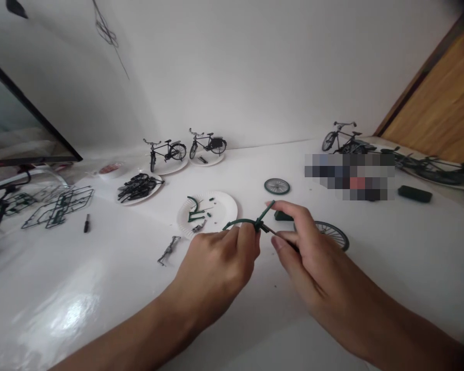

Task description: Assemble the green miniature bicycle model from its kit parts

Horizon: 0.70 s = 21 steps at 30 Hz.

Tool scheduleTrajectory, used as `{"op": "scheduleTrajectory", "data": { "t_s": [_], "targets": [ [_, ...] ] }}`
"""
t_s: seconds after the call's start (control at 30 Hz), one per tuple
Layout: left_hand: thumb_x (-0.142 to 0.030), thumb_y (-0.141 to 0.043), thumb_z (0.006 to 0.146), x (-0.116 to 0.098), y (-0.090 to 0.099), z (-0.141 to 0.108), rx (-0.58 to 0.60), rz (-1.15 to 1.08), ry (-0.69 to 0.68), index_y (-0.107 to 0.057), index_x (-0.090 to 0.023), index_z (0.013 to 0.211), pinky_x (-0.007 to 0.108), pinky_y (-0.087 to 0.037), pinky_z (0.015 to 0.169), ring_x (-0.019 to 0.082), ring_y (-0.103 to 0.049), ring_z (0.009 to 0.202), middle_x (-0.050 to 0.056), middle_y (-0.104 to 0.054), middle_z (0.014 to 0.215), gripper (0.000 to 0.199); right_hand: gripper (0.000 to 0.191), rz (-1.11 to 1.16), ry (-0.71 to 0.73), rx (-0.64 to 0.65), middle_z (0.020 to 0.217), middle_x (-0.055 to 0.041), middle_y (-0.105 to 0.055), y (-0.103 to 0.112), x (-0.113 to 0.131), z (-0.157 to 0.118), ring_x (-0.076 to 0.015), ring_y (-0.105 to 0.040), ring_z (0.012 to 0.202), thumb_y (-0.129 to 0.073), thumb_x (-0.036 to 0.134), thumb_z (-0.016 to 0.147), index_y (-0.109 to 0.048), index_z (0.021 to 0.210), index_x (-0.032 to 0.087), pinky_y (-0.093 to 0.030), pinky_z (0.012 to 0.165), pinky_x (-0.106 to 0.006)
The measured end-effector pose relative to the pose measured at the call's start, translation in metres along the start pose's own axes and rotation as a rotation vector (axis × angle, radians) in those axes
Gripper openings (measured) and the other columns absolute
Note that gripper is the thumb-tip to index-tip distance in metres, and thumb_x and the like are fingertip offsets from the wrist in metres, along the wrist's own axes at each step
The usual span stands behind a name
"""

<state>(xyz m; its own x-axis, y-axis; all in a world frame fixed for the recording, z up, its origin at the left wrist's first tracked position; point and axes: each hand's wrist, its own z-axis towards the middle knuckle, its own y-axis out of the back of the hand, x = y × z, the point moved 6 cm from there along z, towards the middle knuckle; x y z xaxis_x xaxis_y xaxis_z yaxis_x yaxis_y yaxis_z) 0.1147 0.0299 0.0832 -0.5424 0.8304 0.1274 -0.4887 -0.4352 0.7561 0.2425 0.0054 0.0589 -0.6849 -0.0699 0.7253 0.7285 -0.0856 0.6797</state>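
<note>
Head view: the left hand (216, 270) and right hand (305, 252) pinched a curved green bicycle part (239, 222); two assembled model bicycles (166, 152) stood upper centre, loose parts (195, 210) remaining on a paper plate (226, 206).

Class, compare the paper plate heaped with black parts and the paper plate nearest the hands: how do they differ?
The far plate carries a dense heap of black parts; the near plate carries a few scattered green and metal pieces. The far plate looks smaller, being further off. Both are round, white, fluted paper plates.
</note>
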Motion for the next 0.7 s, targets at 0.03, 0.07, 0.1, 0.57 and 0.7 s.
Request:
{"op": "scheduleTrajectory", "data": {
  "t_s": [0.03,0.07,0.1,0.57,0.7],
  "targets": [
    [-0.005,-0.048,0.092,-0.001,0.000,0.000,0.004,0.004,-0.013,-0.046,-0.017,0.072,0.029,-0.021,0.043,0.010,-0.035,0.046,-0.004,-0.045,0.058,0.024,0.047,0.058,-0.010,0.002,0.088,-0.0039,-0.062,0.002,0.000,0.000,-0.0236,-0.063,0.090,-0.042,0.042,0.100,-0.028,0.144,0.036,-0.047,0.068,-0.032],
    [-0.003,-0.047,0.091,-0.001,0.000,0.000,0.008,0.004,-0.030,-0.045,-0.017,0.071,0.029,-0.021,0.043,0.011,-0.035,0.046,-0.003,-0.046,0.059,0.024,0.047,0.153,-0.050,0.015,0.087,-0.0027,-0.061,0.004,-0.002,0.000,-0.0211,-0.062,0.085,-0.044,0.043,0.099,-0.029,0.144,0.038,-0.048,0.067,-0.029],
    [-0.002,-0.047,0.090,-0.002,0.000,0.000,0.004,0.001,-0.044,-0.045,-0.017,0.071,0.030,-0.021,0.043,0.010,-0.034,0.047,-0.003,-0.046,0.060,0.024,0.047,0.284,-0.121,0.055,0.083,-0.0004,-0.058,0.005,-0.006,0.001,-0.0172,-0.060,0.075,-0.046,0.046,0.098,-0.032,0.142,0.039,-0.047,0.062,-0.026],
    [-0.003,-0.058,0.081,-0.007,-0.006,-0.003,0.164,0.104,-0.087,-0.049,-0.015,0.071,0.027,-0.032,0.034,0.014,-0.046,0.044,0.000,-0.053,0.063,0.018,0.060,0.171,-0.152,0.045,0.074,0.0007,-0.058,-0.002,-0.006,0.006,-0.0204,-0.061,0.078,-0.047,0.056,0.094,-0.028,0.146,0.032,-0.049,0.074,-0.034],
    [-0.007,-0.061,0.081,-0.004,-0.008,-0.003,0.168,0.106,-0.071,-0.050,-0.014,0.072,0.025,-0.032,0.031,0.014,-0.047,0.042,-0.001,-0.053,0.063,0.016,0.059,-0.005,0.025,-0.014,0.068,0.0000,-0.063,-0.001,-0.005,0.011,-0.0243,-0.066,0.074,-0.039,0.048,0.098,-0.020,0.150,0.027,-0.051,0.064,-0.033]
  ]
}}
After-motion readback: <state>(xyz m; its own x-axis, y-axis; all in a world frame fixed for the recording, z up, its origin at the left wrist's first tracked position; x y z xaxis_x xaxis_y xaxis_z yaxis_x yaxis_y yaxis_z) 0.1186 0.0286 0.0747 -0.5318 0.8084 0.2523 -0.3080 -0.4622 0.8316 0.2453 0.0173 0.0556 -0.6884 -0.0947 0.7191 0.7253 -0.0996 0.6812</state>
